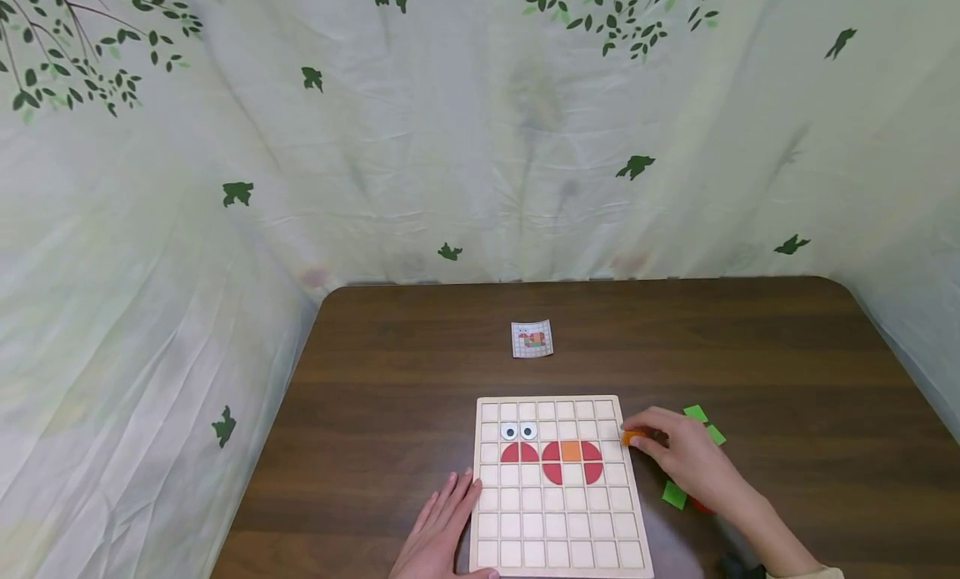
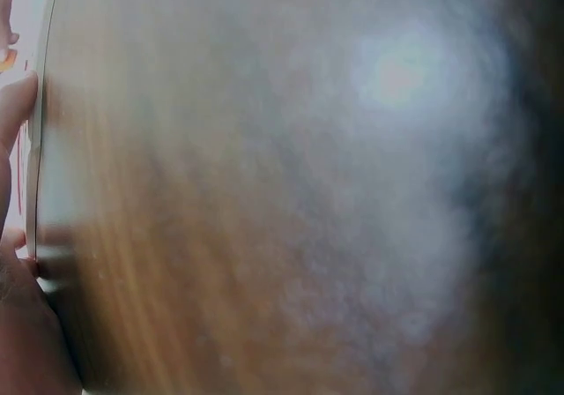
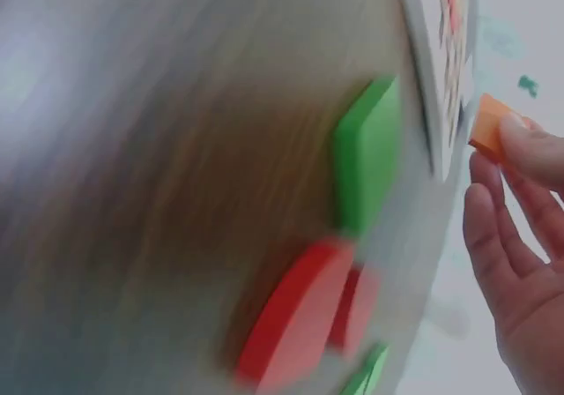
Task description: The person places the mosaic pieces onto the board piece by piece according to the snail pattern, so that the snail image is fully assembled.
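A white grid board [image 1: 532,554] lies on the table, with red quarter-round pieces [image 1: 551,472], an orange square [image 1: 571,451] and two googly-eye pieces [image 1: 528,431] set in its upper cells. My right hand [image 1: 693,458] pinches another orange square tile [image 3: 490,129] between thumb and fingers, beside the board's upper right edge. My left hand [image 1: 442,529] rests along the board's lower left edge with its fingers extended. Only part of that hand shows at the left of the left wrist view.
Green square tiles [image 1: 674,494] and red pieces [image 3: 295,316] lie on the table right of the board, partly under the right arm. A small printed card [image 1: 532,339] with a gridded picture lies beyond the board. A leaf-patterned cloth [image 1: 480,146] hangs behind the brown table [image 1: 390,379].
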`<state>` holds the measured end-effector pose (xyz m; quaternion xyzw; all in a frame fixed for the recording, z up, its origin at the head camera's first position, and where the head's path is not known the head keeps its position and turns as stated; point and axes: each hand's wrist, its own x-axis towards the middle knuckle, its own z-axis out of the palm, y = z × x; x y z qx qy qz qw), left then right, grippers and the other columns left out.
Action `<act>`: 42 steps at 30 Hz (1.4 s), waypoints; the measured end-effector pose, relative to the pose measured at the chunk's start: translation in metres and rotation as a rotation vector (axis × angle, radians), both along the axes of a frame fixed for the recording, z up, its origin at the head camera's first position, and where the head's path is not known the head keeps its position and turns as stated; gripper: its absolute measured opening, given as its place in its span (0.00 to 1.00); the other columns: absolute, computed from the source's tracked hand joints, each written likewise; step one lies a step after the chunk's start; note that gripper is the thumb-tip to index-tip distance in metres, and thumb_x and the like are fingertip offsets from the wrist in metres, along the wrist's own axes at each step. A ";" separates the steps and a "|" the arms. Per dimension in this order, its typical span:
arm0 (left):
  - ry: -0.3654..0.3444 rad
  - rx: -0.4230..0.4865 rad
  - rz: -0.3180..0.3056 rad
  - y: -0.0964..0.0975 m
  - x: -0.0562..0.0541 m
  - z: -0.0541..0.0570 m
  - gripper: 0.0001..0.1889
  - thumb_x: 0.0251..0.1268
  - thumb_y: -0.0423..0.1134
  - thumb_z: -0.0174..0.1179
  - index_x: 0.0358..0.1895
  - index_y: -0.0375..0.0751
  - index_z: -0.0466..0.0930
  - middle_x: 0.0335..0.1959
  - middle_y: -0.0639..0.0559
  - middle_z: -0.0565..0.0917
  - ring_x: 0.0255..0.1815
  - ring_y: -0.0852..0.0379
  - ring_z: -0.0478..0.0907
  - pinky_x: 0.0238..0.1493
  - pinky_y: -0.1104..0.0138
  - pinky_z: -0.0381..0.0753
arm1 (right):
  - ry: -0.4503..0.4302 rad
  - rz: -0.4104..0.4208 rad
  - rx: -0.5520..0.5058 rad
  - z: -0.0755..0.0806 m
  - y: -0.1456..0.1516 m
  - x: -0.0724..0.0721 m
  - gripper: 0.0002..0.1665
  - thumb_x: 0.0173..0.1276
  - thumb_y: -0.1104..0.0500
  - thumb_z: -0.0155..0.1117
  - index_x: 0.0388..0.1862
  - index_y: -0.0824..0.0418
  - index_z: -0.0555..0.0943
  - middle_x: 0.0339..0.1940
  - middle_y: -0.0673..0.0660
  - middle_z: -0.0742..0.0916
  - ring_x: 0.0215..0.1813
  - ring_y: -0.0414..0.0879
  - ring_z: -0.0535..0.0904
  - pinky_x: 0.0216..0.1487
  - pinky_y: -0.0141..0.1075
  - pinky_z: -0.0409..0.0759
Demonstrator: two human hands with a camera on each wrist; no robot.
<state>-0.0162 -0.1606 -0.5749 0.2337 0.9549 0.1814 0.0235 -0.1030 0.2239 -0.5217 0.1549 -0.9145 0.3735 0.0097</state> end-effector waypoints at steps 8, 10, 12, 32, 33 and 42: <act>0.017 -0.004 -0.005 0.000 0.000 0.000 0.54 0.54 0.79 0.49 0.79 0.51 0.52 0.79 0.55 0.55 0.79 0.59 0.42 0.69 0.76 0.24 | -0.057 0.051 -0.071 0.000 -0.035 0.000 0.13 0.57 0.63 0.76 0.39 0.49 0.86 0.35 0.37 0.85 0.34 0.34 0.77 0.37 0.32 0.79; -0.007 0.000 0.001 0.000 0.000 0.001 0.54 0.54 0.80 0.48 0.79 0.51 0.51 0.79 0.55 0.54 0.78 0.58 0.43 0.68 0.76 0.24 | -0.074 0.059 -0.083 -0.001 -0.042 0.000 0.12 0.57 0.62 0.76 0.37 0.47 0.85 0.33 0.36 0.84 0.33 0.34 0.77 0.37 0.32 0.78; -0.029 0.003 0.010 0.001 0.000 0.002 0.54 0.53 0.80 0.48 0.79 0.52 0.51 0.79 0.55 0.54 0.78 0.57 0.44 0.68 0.77 0.23 | -0.095 0.075 -0.106 -0.002 -0.049 0.001 0.12 0.57 0.62 0.76 0.35 0.48 0.84 0.31 0.37 0.84 0.33 0.35 0.77 0.37 0.32 0.79; -0.080 0.003 0.027 0.003 0.000 0.005 0.54 0.52 0.81 0.47 0.79 0.52 0.52 0.79 0.55 0.53 0.78 0.54 0.46 0.67 0.78 0.22 | -0.117 0.160 -0.056 -0.008 -0.072 0.009 0.10 0.58 0.61 0.76 0.32 0.48 0.84 0.25 0.37 0.79 0.29 0.34 0.73 0.31 0.30 0.75; -0.088 0.002 0.028 0.003 0.000 0.006 0.55 0.52 0.81 0.47 0.79 0.52 0.52 0.79 0.55 0.53 0.78 0.53 0.47 0.67 0.78 0.22 | -0.125 0.160 -0.056 -0.007 -0.071 0.009 0.10 0.58 0.61 0.76 0.32 0.48 0.83 0.25 0.38 0.79 0.29 0.34 0.73 0.31 0.30 0.75; -0.127 0.020 0.036 0.004 -0.001 0.007 0.54 0.52 0.81 0.48 0.79 0.52 0.52 0.79 0.54 0.53 0.78 0.51 0.49 0.67 0.78 0.21 | -0.044 0.161 0.033 -0.008 -0.071 0.010 0.09 0.56 0.62 0.77 0.32 0.50 0.85 0.28 0.37 0.79 0.31 0.34 0.72 0.33 0.31 0.76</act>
